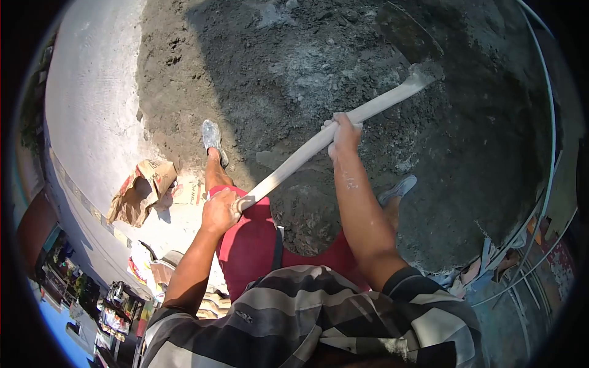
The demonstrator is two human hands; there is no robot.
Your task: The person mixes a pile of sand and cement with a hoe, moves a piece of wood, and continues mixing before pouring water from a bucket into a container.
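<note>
A hoe with a long pale wooden handle (300, 154) runs slantwise across the view. Its dark, mortar-smeared blade (408, 32) lies at the upper right against the wet grey mix (325, 73). My left hand (222, 210) is wrapped round the near end of the handle, beside my left thigh. Farther up the shaft, my right hand (345, 136) grips it with dusty fingers closed around the wood. Grey-white powder and coarse lumps show in the mix under the handle.
My shoes (211, 136) stand in or at the mix, one on each side. A torn paper cement bag (142, 191) sits on pale concrete at left. Long thin pipes or cables (550, 122) curve along the right edge, with scraps of debris below them.
</note>
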